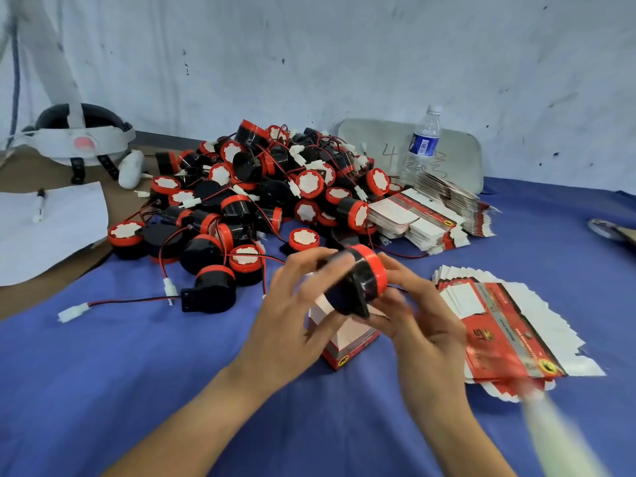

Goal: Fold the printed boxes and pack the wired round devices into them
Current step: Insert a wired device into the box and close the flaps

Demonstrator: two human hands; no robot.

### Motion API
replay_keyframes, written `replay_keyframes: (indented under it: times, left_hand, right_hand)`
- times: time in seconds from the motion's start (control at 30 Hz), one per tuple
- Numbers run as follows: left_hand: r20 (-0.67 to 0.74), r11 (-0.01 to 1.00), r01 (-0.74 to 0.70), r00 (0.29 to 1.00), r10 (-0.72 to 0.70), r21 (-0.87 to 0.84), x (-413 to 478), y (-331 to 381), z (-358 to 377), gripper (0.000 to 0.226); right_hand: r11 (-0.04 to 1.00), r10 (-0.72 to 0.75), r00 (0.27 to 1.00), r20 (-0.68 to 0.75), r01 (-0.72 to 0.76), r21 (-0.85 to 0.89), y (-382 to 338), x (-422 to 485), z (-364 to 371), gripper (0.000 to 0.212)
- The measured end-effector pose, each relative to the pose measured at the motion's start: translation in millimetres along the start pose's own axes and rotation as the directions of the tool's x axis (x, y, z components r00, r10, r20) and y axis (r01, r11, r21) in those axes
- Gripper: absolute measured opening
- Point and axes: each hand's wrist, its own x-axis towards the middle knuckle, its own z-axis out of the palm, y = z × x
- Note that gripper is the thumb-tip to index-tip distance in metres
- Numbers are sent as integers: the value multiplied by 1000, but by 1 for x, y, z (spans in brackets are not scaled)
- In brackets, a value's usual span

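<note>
Both hands hold one round device [359, 282], black with a red rim, just above an upright folded printed box [347, 342] on the blue cloth. My left hand [296, 311] curls round the device's left side. My right hand [413, 315] grips its right side and underside. The box's lower part shows between my wrists; its top is hidden behind the device. A big pile of the same wired devices [261, 191] lies behind, and a fanned stack of flat printed boxes [499, 325] lies to the right.
More flat boxes [430, 215] are stacked behind the fan, next to a water bottle [421, 146]. A headset [79, 139] and a sheet of paper with a pen [39, 204] sit at the far left. A loose wired device [206, 297] lies left of my hands.
</note>
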Motion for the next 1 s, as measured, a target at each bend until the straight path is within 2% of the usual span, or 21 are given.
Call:
replay_keyframes:
  times: [0.07,0.13,0.17,0.3,0.37,0.43,0.5,0.57,0.6,0.63,0.67,0.7,0.77,0.83,0.93,1.0]
  left_hand:
    - [31,979,-168,986,166,113,-2,-1,0,58]
    - [81,967,-210,977,200,145,-4,1,2,59]
    - [89,969,-198,978,186,146,-5,2,3,59]
    - [85,978,-161,985,151,132,-4,0,2,63]
    - [86,990,-115,990,107,84,-2,1,2,59]
    - [89,998,-38,996,33,54,-2,1,5,57]
    - [127,994,90,987,-97,63,-5,0,9,68]
    - [198,965,263,945,-262,18,-9,0,12,73]
    - [231,941,336,918,-321,-28,-10,0,13,75]
    - [264,913,402,891,-370,-76,-12,0,14,78]
    - [297,886,450,866,-402,-112,-13,0,14,79]
    - [333,864,483,845,-418,-142,-13,0,14,79]
    - [403,819,525,818,-411,-231,-11,1,14,83]
    - [416,772,527,829,-373,-357,-9,3,14,86]
    - [456,657,568,814,-359,-495,-7,3,9,72]
    - [489,677,565,807,-332,-472,-5,1,6,71]
  right_hand:
    - [969,200,979,27,-202,143,-4,4,-4,29]
    - [936,308,947,94,-319,150,-8,7,-8,47]
    - [934,321,936,142,-338,116,-9,8,-10,51]
    - [910,359,885,295,-402,98,-16,10,-14,41]
    - [904,370,882,293,-415,107,-18,11,-16,41]
    - [908,362,904,228,-397,132,-19,13,-18,43]
    - [943,291,955,64,-297,152,-19,17,-24,41]
    - [999,45,992,-122,-48,-23,-24,22,-30,40]
    - [980,-133,981,-138,109,-169,-27,23,-33,45]
    - [921,-290,953,-93,251,-298,-29,23,-34,52]
    - [851,-388,922,-23,348,-393,-29,22,-34,60]
    - [795,-421,905,54,397,-457,-27,19,-32,66]
    - [714,-378,897,231,441,-543,-20,12,-26,69]
    - [647,-256,892,372,444,-620,-13,7,-20,65]
    - [538,-136,893,429,430,-725,-8,8,-19,62]
    - [467,-120,894,432,435,-770,-8,11,-23,61]
